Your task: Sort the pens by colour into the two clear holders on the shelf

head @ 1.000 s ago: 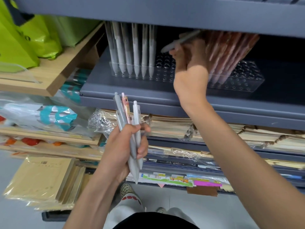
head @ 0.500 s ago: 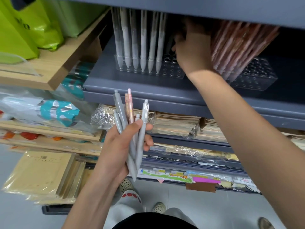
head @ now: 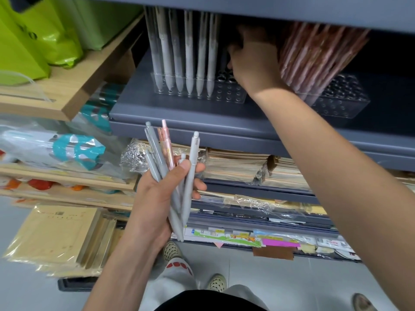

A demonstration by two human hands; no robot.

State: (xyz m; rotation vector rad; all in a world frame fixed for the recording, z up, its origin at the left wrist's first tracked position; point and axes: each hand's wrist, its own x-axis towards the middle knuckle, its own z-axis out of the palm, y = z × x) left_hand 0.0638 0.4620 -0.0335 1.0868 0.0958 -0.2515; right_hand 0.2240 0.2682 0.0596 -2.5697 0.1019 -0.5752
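Observation:
My left hand (head: 155, 198) grips a bundle of several grey pens (head: 189, 176) and one pink pen (head: 166, 144), held upright below the shelf. On the grey shelf (head: 179, 111) stands the left clear holder (head: 231, 95) with a row of grey pens (head: 188, 52). The right clear holder (head: 343, 102) carries a leaning bunch of pink pens (head: 314, 52). My right hand (head: 253, 63) reaches in between the two holders, over the left holder's free holes, fingers curled round a grey pen (head: 224, 59) that is mostly hidden in shadow.
The shelf above (head: 269, 10) hangs low over the pen tops. Green bags (head: 45, 34) sit on a wooden shelf (head: 74, 86) to the left. Stacked notebooks (head: 247, 167) and wrapped stationery fill the shelves below. My feet stand on the grey floor.
My right hand carried a grey pen from in front of the shelf deeper in and down to the left holder's right end. The left hand kept its bundle and shifted slightly.

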